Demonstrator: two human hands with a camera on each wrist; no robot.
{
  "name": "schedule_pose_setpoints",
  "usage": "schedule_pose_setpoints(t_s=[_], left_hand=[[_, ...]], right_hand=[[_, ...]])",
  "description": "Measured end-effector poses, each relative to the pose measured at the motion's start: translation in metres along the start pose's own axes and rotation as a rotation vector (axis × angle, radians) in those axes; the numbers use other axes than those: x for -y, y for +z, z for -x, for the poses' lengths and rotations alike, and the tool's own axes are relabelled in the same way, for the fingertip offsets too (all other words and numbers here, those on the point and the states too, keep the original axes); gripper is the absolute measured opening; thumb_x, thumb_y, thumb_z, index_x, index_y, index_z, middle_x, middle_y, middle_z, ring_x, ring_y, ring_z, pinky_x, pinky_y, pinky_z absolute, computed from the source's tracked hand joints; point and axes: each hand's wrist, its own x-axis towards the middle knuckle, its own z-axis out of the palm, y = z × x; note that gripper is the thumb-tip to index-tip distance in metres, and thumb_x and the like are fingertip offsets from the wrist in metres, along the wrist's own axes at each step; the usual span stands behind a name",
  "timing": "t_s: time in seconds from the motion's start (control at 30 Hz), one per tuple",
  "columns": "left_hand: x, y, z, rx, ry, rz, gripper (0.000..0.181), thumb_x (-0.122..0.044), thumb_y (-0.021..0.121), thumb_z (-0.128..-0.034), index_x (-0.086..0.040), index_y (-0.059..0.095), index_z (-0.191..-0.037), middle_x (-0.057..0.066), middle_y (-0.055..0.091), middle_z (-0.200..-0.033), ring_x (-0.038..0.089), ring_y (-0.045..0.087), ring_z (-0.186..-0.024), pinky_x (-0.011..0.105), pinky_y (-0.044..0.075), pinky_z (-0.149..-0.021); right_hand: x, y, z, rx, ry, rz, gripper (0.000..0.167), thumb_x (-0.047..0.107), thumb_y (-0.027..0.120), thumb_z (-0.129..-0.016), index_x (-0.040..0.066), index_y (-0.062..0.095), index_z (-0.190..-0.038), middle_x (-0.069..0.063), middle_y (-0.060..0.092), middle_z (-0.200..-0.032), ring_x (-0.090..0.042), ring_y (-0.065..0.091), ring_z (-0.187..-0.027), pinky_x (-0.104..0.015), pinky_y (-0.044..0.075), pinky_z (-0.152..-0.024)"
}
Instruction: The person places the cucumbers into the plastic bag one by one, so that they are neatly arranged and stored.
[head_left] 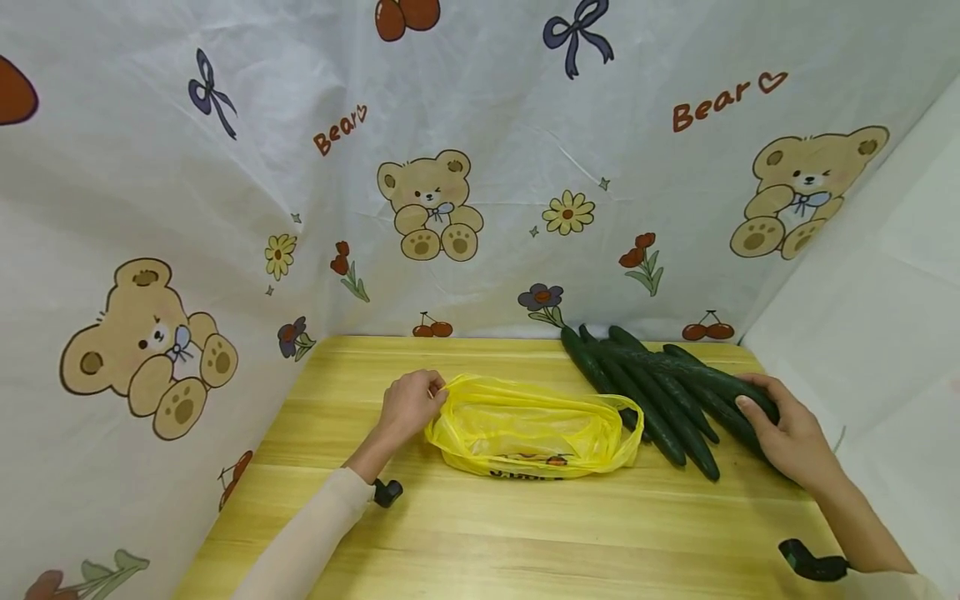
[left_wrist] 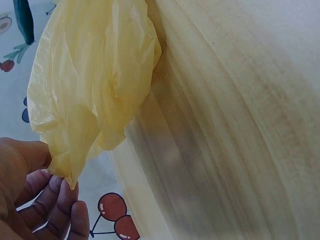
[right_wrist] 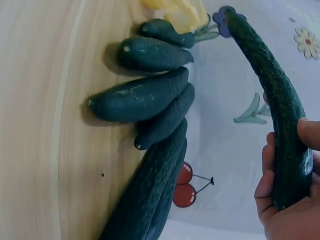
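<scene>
Left hand [head_left: 411, 407] pinching rim of crinkled yellow plastic bag [head_left: 472, 457] on pale wooden table [head_left: 600, 533]. Right hand [head_left: 795, 437] clasping long dark-green cucumber [right_wrist: 282, 100] above other dark-green cucumbers [right_wrist: 142, 97]. One being held up, none showing inside bag, others lying beside it.

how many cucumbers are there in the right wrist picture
7: one cucumber in the right hand, four cucumbers in a row downward from the yellow bag, two cucumbers overlapping below those; others may be hidden.

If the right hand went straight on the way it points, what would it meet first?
Probably the other cucumbers ahead of the right hand, though its held cucumber looks raised and might pass over them.
</scene>
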Motion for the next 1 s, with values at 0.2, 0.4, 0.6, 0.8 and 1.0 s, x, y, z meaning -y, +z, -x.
schedule_pose_setpoints(t_s=[0.2, 0.4, 0.6, 0.8, 1.0], left_hand=[[0.002, 0.001, 0.001, 0.020, -0.013, 0.003, 0.006, -0.024, 0.077, -0.0994, -0.020, 0.078, -0.095, -0.006, 0.073, -0.082, 0.010, 0.056, -0.059, 0.028, 0.045, -0.055], [0.005, 0.003, 0.003, 0.013, -0.023, -0.007, 0.006, -0.024, 0.078, -0.0994, -0.020, 0.079, -0.095, -0.006, 0.074, -0.083, 0.010, 0.057, -0.061, 0.028, 0.045, -0.057], [0.005, 0.004, 0.003, 0.009, -0.013, -0.003, 0.006, -0.024, 0.077, -0.0996, -0.018, 0.079, -0.098, -0.005, 0.075, -0.084, 0.009, 0.058, -0.063, 0.027, 0.046, -0.058], [0.003, 0.005, 0.002, 0.017, -0.016, 0.000, 0.006, -0.024, 0.077, -0.0995, -0.019, 0.079, -0.097, -0.005, 0.074, -0.083, 0.010, 0.057, -0.060, 0.027, 0.045, -0.056], [0.000, 0.004, -0.001, 0.008, -0.008, -0.003, 0.006, -0.024, 0.077, -0.0998, -0.019, 0.079, -0.098, -0.006, 0.075, -0.085, 0.009, 0.057, -0.060, 0.027, 0.046, -0.056]], right_hand=[[0.011, 0.015, -0.001, 0.024, -0.078, -0.075, 0.038, 0.018, 0.058, -0.112, 0.006, 0.055, -0.149, 0.042, 0.046, -0.128, 0.028, 0.040, -0.115, 0.001, 0.031, -0.088], [0.036, 0.026, -0.004, 0.093, -0.128, -0.133, 0.038, 0.011, 0.057, -0.112, 0.005, 0.054, -0.149, 0.017, 0.055, -0.137, 0.020, 0.047, -0.114, -0.002, 0.038, -0.086], [0.050, 0.036, -0.004, 0.153, -0.103, -0.099, 0.040, 0.017, 0.056, -0.113, 0.010, 0.053, -0.152, -0.012, 0.057, -0.145, 0.021, 0.044, -0.111, -0.006, 0.039, -0.083], [0.054, 0.053, -0.007, 0.175, -0.131, -0.098, 0.038, 0.018, 0.056, -0.113, 0.011, 0.055, -0.150, -0.016, 0.062, -0.143, 0.017, 0.046, -0.115, -0.004, 0.038, -0.088], [0.059, 0.070, -0.012, 0.197, -0.143, -0.104, 0.037, 0.020, 0.056, -0.113, 0.014, 0.056, -0.150, -0.012, 0.067, -0.139, 0.015, 0.052, -0.113, -0.007, 0.042, -0.091]])
